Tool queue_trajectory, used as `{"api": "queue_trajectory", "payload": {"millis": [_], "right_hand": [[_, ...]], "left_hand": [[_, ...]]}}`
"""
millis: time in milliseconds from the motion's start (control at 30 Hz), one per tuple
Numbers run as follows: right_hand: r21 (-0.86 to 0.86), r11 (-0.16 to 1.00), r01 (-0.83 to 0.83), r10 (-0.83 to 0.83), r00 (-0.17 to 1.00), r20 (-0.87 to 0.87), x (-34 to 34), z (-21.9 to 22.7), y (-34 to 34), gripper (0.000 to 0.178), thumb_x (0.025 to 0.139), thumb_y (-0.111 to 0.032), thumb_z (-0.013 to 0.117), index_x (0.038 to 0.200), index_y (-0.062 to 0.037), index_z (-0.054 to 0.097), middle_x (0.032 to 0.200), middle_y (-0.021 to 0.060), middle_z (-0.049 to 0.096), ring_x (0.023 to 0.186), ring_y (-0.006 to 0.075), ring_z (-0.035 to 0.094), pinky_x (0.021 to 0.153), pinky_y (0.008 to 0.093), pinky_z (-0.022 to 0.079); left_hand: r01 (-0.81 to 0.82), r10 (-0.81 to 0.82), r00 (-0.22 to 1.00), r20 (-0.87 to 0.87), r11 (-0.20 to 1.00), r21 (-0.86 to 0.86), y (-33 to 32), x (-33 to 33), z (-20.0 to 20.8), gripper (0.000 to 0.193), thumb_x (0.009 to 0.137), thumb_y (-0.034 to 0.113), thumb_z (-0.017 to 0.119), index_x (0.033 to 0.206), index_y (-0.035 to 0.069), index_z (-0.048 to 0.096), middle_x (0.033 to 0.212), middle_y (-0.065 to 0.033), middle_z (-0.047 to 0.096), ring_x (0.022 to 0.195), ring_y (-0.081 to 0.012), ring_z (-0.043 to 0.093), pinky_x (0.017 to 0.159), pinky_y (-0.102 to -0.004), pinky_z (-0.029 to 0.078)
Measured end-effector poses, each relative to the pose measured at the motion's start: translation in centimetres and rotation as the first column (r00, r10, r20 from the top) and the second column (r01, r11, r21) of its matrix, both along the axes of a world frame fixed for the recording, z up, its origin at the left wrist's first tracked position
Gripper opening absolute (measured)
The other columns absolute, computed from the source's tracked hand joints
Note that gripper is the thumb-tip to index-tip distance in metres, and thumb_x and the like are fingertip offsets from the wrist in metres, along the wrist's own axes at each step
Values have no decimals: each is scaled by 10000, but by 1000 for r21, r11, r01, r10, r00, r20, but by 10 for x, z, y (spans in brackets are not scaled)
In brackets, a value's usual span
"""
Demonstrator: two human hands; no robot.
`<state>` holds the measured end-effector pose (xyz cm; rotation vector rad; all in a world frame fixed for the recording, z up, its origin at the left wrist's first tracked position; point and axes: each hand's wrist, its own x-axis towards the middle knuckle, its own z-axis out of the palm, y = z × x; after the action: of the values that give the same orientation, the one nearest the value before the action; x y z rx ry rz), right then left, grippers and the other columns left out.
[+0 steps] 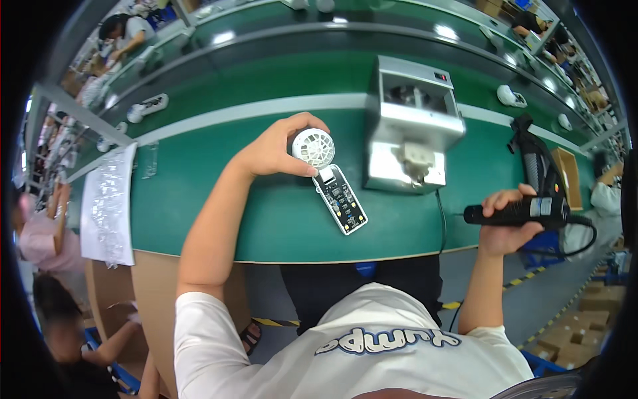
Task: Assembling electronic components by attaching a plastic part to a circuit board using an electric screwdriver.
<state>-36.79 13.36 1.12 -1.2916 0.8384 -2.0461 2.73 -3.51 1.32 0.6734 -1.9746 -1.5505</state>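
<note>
My left hand (282, 147) curls round the white head of a handheld fan (314, 147), its thumb at the neck. The handle is opened up and shows a black circuit board (341, 201) inside a white shell, lying slanted on the green bench. My right hand (506, 216) is wrapped round a black electric screwdriver (522, 211), held level near the right front edge with its thin bit pointing left. A cord loops from its rear end. Tool and fan are well apart.
A silver metal screw feeder (413, 133) stands right of the fan, its cable running down the bench. A black holder or pouch (538, 163) and a cardboard tray (567, 176) are far right. White sheet with clear plastic (106, 206) lies left. Fan parts (147, 108) sit on the belt behind.
</note>
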Motion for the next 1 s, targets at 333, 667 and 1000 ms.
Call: {"api": "queue_trajectory", "payload": {"millis": [333,667,1000], "right_hand": [[68,996,-64,65,998,-18,12,5,9,889,740,-746,682,1231,-35,472,763,60,539,599,153,526,538,272,428],[24,991,-134,136,989,-57,1,6,0,879,805,-726,630,1246,19,472,781,62,530,598,141,518,544,260,413],[17,987,-158,159,987,-30,-2,8,-3,876,822,-740,590,1255,12,467,783,64,529,589,145,512,538,264,405]], "left_hand": [[-793,774,609,-175,604,-87,92,12,43,743,613,97,886,1277,21,561,1105,-78,633,986,-176,637,871,-314,533],[-756,976,106,-191,-45,-653,128,9,62,706,643,127,916,1230,1,543,1063,-89,639,951,-170,644,806,-298,547],[-931,908,208,-363,298,211,91,72,35,561,811,248,809,1219,3,512,1098,-114,624,988,-209,622,835,-371,519]]}}
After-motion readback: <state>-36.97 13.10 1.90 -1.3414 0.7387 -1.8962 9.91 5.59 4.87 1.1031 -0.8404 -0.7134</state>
